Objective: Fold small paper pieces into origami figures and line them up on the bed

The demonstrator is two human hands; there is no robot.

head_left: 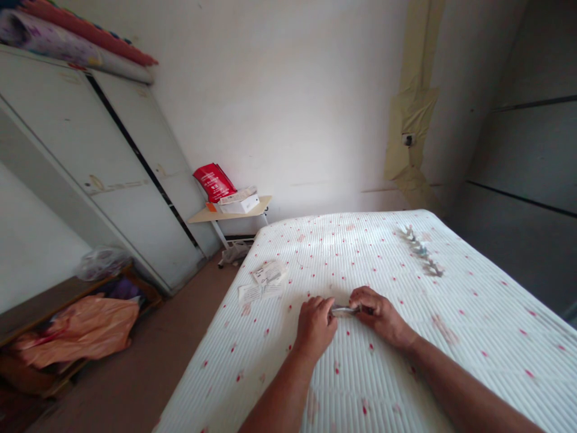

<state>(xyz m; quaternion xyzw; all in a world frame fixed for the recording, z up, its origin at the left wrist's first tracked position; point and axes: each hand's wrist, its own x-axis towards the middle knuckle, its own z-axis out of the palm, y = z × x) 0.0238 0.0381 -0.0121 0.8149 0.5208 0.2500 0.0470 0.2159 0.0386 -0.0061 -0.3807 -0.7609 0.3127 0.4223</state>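
Observation:
Both hands are low in the middle of the head view, over a white ribbed mattress (315, 276) dotted with small red marks. A small grey metallic object (345, 310) spans the gap between them. My left hand (315, 325) is closed on its left end. Fingers of my right hand (378, 314) pinch its right end. What exactly the object is cannot be made out. Printed clear plastic wrappers (268, 276) lie flat to the left beyond my left hand. Several small grey pieces (421, 249) lie in a row at the back right of the mattress.
A small table (265, 204) behind the mattress's left corner bears a red bag (215, 182) and a white box (243, 204). Grey cabinets (121, 150) stand at the left, near a low wooden shelf with an orange bag (90, 328). A wall socket (408, 139) is at the back.

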